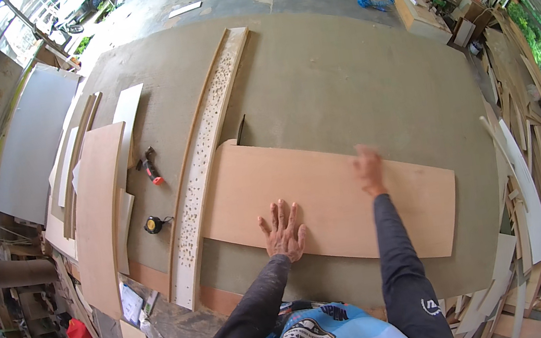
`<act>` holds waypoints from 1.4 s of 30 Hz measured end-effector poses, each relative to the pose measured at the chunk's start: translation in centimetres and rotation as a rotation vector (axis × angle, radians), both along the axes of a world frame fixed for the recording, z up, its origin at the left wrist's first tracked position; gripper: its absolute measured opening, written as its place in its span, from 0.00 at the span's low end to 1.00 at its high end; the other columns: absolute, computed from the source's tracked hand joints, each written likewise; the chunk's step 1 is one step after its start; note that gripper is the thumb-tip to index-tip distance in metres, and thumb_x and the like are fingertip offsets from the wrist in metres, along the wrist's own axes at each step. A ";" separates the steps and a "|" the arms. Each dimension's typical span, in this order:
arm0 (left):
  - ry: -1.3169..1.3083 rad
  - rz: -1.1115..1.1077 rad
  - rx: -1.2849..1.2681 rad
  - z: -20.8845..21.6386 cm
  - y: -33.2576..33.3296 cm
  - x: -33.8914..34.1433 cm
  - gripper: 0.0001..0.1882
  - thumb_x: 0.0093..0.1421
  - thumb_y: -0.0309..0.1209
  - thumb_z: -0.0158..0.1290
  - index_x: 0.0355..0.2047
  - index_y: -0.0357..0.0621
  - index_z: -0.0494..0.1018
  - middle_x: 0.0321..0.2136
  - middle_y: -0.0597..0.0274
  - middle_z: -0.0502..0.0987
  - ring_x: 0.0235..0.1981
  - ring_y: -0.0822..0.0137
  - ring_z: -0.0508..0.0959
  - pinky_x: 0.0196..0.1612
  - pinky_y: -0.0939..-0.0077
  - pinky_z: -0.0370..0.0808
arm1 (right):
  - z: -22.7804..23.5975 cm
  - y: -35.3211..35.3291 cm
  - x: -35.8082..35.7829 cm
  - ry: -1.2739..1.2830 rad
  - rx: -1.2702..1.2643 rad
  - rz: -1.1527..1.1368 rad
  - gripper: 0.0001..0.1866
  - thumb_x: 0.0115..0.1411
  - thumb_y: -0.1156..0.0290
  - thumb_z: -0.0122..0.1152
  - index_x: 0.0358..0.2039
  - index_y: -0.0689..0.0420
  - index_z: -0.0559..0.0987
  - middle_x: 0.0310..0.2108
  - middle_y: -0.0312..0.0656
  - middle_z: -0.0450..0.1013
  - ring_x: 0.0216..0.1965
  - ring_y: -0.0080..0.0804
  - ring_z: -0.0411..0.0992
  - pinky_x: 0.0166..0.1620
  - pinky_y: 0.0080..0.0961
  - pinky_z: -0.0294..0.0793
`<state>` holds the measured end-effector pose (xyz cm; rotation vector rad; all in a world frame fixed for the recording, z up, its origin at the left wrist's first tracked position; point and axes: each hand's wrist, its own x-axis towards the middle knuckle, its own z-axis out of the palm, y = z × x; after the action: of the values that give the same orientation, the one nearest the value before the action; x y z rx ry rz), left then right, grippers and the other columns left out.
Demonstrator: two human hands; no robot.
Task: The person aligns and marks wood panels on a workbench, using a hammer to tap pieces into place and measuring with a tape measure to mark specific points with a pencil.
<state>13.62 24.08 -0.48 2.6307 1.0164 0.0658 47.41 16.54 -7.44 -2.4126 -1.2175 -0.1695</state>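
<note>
The left hand (283, 231) lies flat, fingers spread, on a pale wood panel (335, 212); the right hand (370, 170) blurs over its far edge, grip unclear. Lying on the tabletop (348, 82), the panel runs lengthwise left to right, slanting nearer rightward, from a speckled strip (202, 151), with tabletop stretching beyond its far edge.

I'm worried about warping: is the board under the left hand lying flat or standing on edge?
The board is lying flat: its broad face shows upward, and the left hand rests palm-down on it.
</note>
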 end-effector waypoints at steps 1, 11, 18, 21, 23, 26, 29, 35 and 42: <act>0.004 0.004 -0.004 -0.1 0.0 -0.3 0.38 0.67 0.50 0.43 0.75 0.60 0.48 0.76 0.55 0.40 0.76 0.52 0.38 0.71 0.34 0.28 | 0.0 2.7 -2.7 -0.010 0.031 0.071 0.28 0.63 0.57 0.57 0.60 0.58 0.73 0.55 0.53 0.72 0.60 0.50 0.66 0.67 0.51 0.56; -0.017 0.031 -0.004 -0.5 -0.3 -0.2 0.38 0.66 0.50 0.43 0.74 0.62 0.48 0.75 0.57 0.42 0.76 0.54 0.37 0.70 0.31 0.27 | 6.0 10.9 -8.4 0.193 -0.196 0.019 0.23 0.56 0.54 0.63 0.47 0.57 0.80 0.48 0.45 0.70 0.54 0.46 0.66 0.60 0.51 0.61; -0.073 0.038 0.009 -0.5 -0.7 -0.9 0.40 0.66 0.50 0.44 0.75 0.61 0.45 0.75 0.51 0.38 0.76 0.50 0.35 0.69 0.31 0.26 | 10.8 11.3 -8.8 0.232 -0.234 0.013 0.29 0.49 0.46 0.69 0.44 0.54 0.80 0.47 0.46 0.71 0.55 0.44 0.67 0.60 0.49 0.60; -0.178 0.054 0.021 -0.5 -1.2 -1.5 0.41 0.66 0.50 0.44 0.75 0.59 0.42 0.75 0.43 0.34 0.76 0.45 0.33 0.68 0.30 0.25 | 15.4 9.8 -8.9 0.219 -0.202 0.126 0.31 0.47 0.44 0.72 0.44 0.54 0.79 0.44 0.45 0.73 0.51 0.43 0.70 0.58 0.47 0.62; -0.292 0.056 0.076 -2.3 -1.6 -1.9 0.42 0.66 0.50 0.45 0.76 0.59 0.39 0.74 0.38 0.32 0.75 0.41 0.32 0.68 0.29 0.24 | 19.9 8.1 -9.7 0.125 -0.228 0.250 0.31 0.45 0.46 0.75 0.42 0.55 0.78 0.42 0.43 0.73 0.47 0.43 0.73 0.55 0.44 0.66; -0.344 0.070 0.190 -3.2 -2.7 -4.1 0.44 0.67 0.50 0.46 0.75 0.54 0.37 0.74 0.40 0.31 0.75 0.45 0.30 0.69 0.31 0.28 | 26.6 5.1 -13.6 0.196 -0.154 0.373 0.26 0.44 0.57 0.79 0.38 0.56 0.76 0.39 0.42 0.73 0.43 0.43 0.74 0.47 0.40 0.72; -0.812 0.058 -0.214 1.2 -4.2 -6.0 0.44 0.66 0.48 0.48 0.75 0.46 0.41 0.74 0.39 0.38 0.75 0.42 0.40 0.71 0.35 0.41 | 31.1 0.2 -18.4 0.134 -0.044 0.420 0.21 0.44 0.70 0.78 0.35 0.57 0.74 0.37 0.44 0.71 0.42 0.44 0.73 0.42 0.36 0.74; -1.249 0.448 -1.359 3.3 -5.7 -12.7 0.41 0.68 0.59 0.40 0.69 0.39 0.59 0.66 0.39 0.63 0.62 0.38 0.69 0.65 0.41 0.64 | 31.2 -10.8 -21.4 -0.167 0.023 0.463 0.15 0.44 0.81 0.69 0.33 0.60 0.75 0.33 0.43 0.69 0.37 0.43 0.71 0.39 0.36 0.72; -1.386 0.538 -1.747 8.3 -6.5 -16.7 0.40 0.67 0.60 0.41 0.63 0.33 0.63 0.58 0.43 0.71 0.59 0.45 0.73 0.60 0.39 0.71 | 25.4 -23.4 -22.1 -0.199 0.053 0.455 0.17 0.40 0.83 0.66 0.34 0.58 0.78 0.32 0.40 0.70 0.34 0.38 0.70 0.38 0.34 0.68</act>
<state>-3.07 17.53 7.84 0.3711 0.5620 0.6294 25.29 -6.82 17.92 -2.0462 -1.7894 -0.3019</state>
